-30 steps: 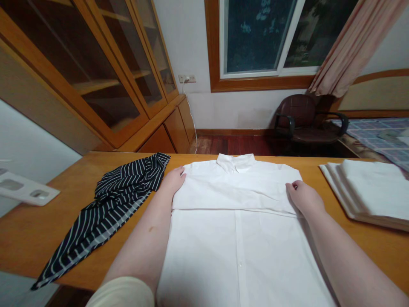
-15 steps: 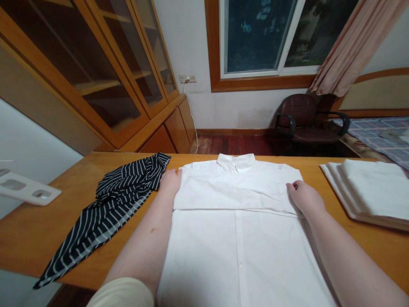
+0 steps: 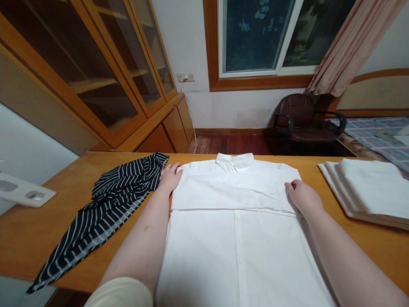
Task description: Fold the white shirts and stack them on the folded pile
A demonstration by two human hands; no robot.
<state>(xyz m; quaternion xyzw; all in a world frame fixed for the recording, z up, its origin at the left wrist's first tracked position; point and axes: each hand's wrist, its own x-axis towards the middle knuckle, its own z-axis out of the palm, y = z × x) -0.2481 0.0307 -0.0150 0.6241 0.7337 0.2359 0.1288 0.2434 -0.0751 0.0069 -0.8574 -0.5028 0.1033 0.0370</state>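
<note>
A white collared shirt (image 3: 236,221) lies flat on the wooden table (image 3: 38,230), collar away from me, with a fold lying across its chest. My left hand (image 3: 169,176) rests at the shirt's left shoulder edge, fingers stretched out flat, touching the fabric and close to a black-and-white striped garment (image 3: 108,204). My right hand (image 3: 302,197) sits on the right edge of the folded part, fingers curled with the thumb pressed on the cloth; whether it pinches the fabric is unclear.
A stack of folded white cloth (image 3: 370,192) lies at the table's right. A white plastic object (image 3: 22,194) sits at the far left. Beyond the table stand a wooden glass-door cabinet (image 3: 96,76), a dark armchair (image 3: 306,119) and a window with a curtain.
My left hand has slid a little outward and away along the shirt's left shoulder edge. My right hand has stayed in place.
</note>
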